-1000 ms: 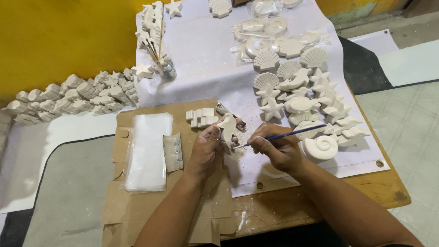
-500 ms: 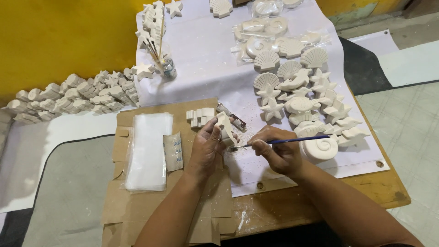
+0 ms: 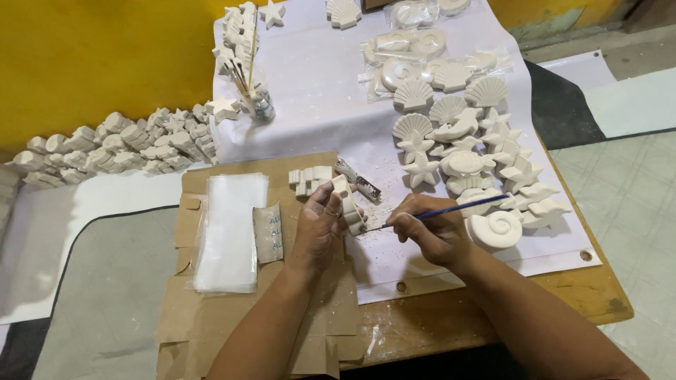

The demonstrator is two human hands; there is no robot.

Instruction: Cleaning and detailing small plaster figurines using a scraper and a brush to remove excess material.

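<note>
Fingers of left hand (image 3: 320,225) curled around small white plaster piece (image 3: 350,206), held upright just above cardboard sheet (image 3: 204,317), thumb side facing right. Right hand (image 3: 429,232) pinched closed on thin blue-handled tool (image 3: 436,212), held like a pen, tip touching lower edge of plaster piece, handle slanting up and right over large spiral shell cast (image 3: 495,229). Both forearms reaching in from bottom edge of view, left rising nearly straight, right angled in from lower right, hands close together, almost meeting at the piece. White crumbs scattered on white sheet (image 3: 317,105) beneath the tool tip. Just beyond the held piece, short row of small white blocks (image 3: 310,180) and a small foil-like wrapper (image 3: 358,180). To the left of left hand, stack of clear plastic bags (image 3: 229,232) lying flat on the cardboard, with small folded sandpaper strip (image 3: 268,232) beside it. To the right, cluster of white shell, starfish and fish casts (image 3: 458,141) spread across the white sheet, some in clear bags farther back. Farther left, heap of small white casts (image 3: 120,141) along yellow wall (image 3: 91,56). Near far edge, small jar with brushes (image 3: 260,102) standing upright. Wooden tabletop (image 3: 563,309) showing at lower right.
</note>
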